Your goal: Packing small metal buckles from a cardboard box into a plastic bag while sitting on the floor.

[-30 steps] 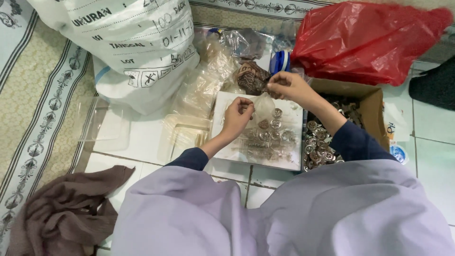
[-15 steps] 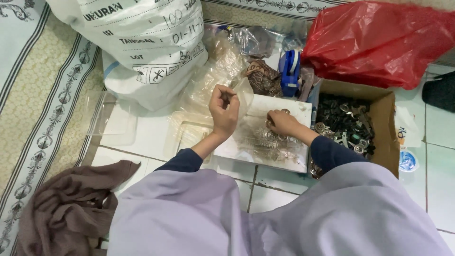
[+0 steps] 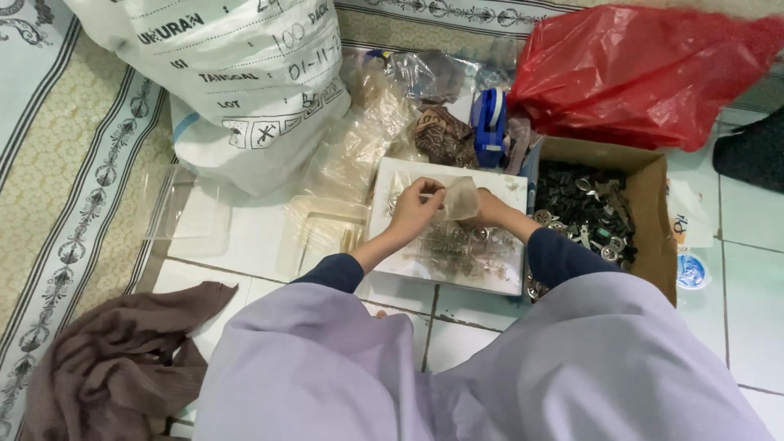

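Both my hands meet above a white tray (image 3: 506, 181) that lies on the tiled floor. My left hand (image 3: 415, 206) and my right hand (image 3: 487, 208) together hold a small clear plastic bag (image 3: 461, 198), pinched at its mouth. Several small metal rings and parts (image 3: 465, 245) lie scattered on the tray beneath the bag. What is inside the bag I cannot make out.
A cardboard box (image 3: 645, 204) of dark metal parts stands right of the tray. Behind are a red plastic bag (image 3: 637, 69), a big white sack (image 3: 237, 82), crumpled clear bags (image 3: 359, 147) and a blue tape dispenser (image 3: 491, 126). A brown cloth (image 3: 114, 359) lies at the front left.
My right hand came back from the box side to the middle of the tray. Both hands have closed together on the small clear bag.
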